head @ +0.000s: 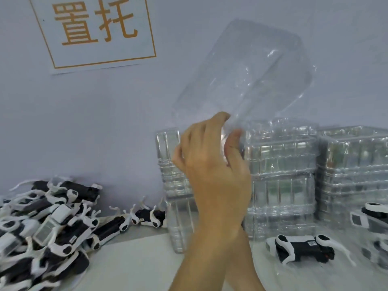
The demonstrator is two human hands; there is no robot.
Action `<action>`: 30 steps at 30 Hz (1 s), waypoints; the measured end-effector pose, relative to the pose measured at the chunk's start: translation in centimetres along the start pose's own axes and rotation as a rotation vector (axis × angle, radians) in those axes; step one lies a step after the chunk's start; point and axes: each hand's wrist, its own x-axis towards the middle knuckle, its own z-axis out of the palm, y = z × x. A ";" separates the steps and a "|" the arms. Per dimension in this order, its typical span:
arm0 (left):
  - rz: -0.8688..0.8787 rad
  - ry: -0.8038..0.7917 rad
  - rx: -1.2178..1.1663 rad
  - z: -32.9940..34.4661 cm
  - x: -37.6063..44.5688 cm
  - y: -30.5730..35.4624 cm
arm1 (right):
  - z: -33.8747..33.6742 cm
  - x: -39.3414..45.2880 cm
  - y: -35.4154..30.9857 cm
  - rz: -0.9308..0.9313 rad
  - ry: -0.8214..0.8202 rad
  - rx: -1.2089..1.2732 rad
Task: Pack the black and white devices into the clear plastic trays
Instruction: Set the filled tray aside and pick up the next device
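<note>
Clear, glossy moulded plastic tray (241,72) tilts above our one visible hand (212,164), thumb and fingers pinching its lower edge; which hand it is we cannot tell. Behind it stand ribbed stacks of clear trays (281,175). Left lies a heap of black-and-white devices (46,223); right, one device (300,248).

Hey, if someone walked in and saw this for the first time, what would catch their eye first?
Probably the clear plastic tray held up in mid-air at centre by one hand, tilted against the pale wall; which hand it is I cannot tell. Next, the big jumbled heap of black and white devices at lower left, and the tall stacks of clear trays against the wall at right. The sign with large orange characters at upper left also stands out.
</note>
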 end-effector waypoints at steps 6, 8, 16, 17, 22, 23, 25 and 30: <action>0.069 0.027 0.268 -8.6 -5.3 -5.0 | 0.3 0.1 -0.7 -0.044 0.088 0.145; 0.074 0.023 0.350 -9.7 -6.4 -6.6 | 0.4 0.2 -0.6 -0.014 0.072 0.193; 0.099 -0.161 0.435 -13.5 -8.3 -9.9 | -0.2 -0.2 -0.6 0.153 0.163 0.462; 0.104 -0.188 0.442 -14.1 -8.3 -10.2 | -0.3 -0.4 -0.7 0.187 0.196 0.515; 0.144 -0.341 0.424 -17.3 -8.8 -11.3 | 0.1 -1.6 -1.1 0.221 0.165 0.627; 0.119 -0.382 0.409 -17.9 -8.8 -11.4 | 0.2 -1.8 -1.1 0.219 0.144 0.609; 0.052 -0.505 0.396 -19.0 -8.6 -11.4 | 0.5 -2.3 -1.1 0.205 0.083 0.568; -0.331 -0.768 0.405 -20.5 -8.3 -11.5 | 1.5 -3.2 -1.4 0.257 -0.120 0.383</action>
